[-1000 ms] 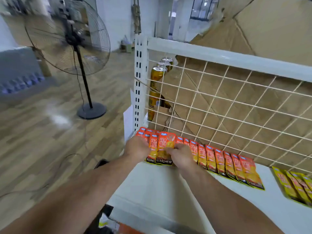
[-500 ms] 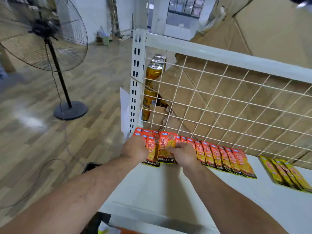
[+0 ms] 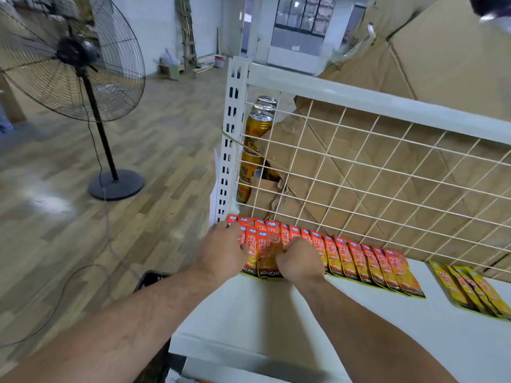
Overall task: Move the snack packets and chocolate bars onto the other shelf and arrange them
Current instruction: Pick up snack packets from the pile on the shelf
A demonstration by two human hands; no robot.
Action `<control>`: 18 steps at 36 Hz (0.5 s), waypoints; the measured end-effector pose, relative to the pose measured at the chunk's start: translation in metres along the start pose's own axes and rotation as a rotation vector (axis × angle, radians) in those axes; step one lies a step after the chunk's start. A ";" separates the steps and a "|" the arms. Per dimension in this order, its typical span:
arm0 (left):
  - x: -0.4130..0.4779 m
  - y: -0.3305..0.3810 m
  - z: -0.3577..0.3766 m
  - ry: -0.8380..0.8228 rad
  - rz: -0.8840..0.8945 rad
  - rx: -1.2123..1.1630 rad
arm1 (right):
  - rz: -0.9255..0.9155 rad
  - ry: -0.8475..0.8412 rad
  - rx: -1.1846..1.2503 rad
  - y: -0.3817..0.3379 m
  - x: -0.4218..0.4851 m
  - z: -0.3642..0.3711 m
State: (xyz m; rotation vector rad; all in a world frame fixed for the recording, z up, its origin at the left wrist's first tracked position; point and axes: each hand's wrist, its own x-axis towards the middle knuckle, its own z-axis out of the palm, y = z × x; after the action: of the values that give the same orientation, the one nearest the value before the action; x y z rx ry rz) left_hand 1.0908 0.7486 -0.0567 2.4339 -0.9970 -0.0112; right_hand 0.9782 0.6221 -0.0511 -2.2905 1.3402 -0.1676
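Our left hand (image 3: pixel 221 252) lies palm down at the left end of the row of orange packets (image 3: pixel 359 261). Its fingers bend over the outermost packets and its thumb presses the edge of the front packet (image 3: pixel 266 251). Our right hand (image 3: pixel 300 261) is curled almost into a fist, its fingertips pinching the right side of that same packet. The front packet lies on top of the row, between the two hands.

Black bands along the bottom of the packets carry white letters. Between our hands we read "KONC" and "KONCHE", with the rest hidden by our knuckles. The red characters on the packet faces are too small for us to read.

The row overlaps like tiles and runs rightward along the back of the white shelf (image 3: pixel 276 313), against the wire grid (image 3: pixel 359 175). Well apart to the right lie several overlapped yellow packets (image 3: pixel 470 291). Behind the grid stand gold cans (image 3: pixel 255 128) and flattened cardboard (image 3: pixel 456 56). A black pedestal fan (image 3: pixel 72 56) stands on the wood floor to the left.

Half a second ago the full word "KONCHEW" showed on both front packets. Our hands have since closed in and cover its last letters. The row itself has stayed in place.
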 end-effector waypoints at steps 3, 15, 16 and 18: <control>-0.003 0.000 0.000 -0.003 0.000 -0.008 | -0.034 0.018 -0.131 -0.003 -0.004 -0.001; -0.007 0.001 0.005 0.017 0.094 0.079 | -0.130 -0.016 -0.341 -0.005 -0.015 -0.007; -0.007 0.002 0.006 0.013 0.110 0.090 | -0.138 -0.010 -0.332 -0.004 -0.015 -0.008; -0.007 0.005 0.009 0.020 0.146 0.091 | -0.164 0.018 -0.300 -0.001 -0.016 -0.008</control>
State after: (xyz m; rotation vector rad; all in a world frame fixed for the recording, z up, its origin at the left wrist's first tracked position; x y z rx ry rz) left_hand 1.0808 0.7460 -0.0637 2.4313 -1.1869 0.1113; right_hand 0.9681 0.6330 -0.0411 -2.6559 1.2567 -0.0416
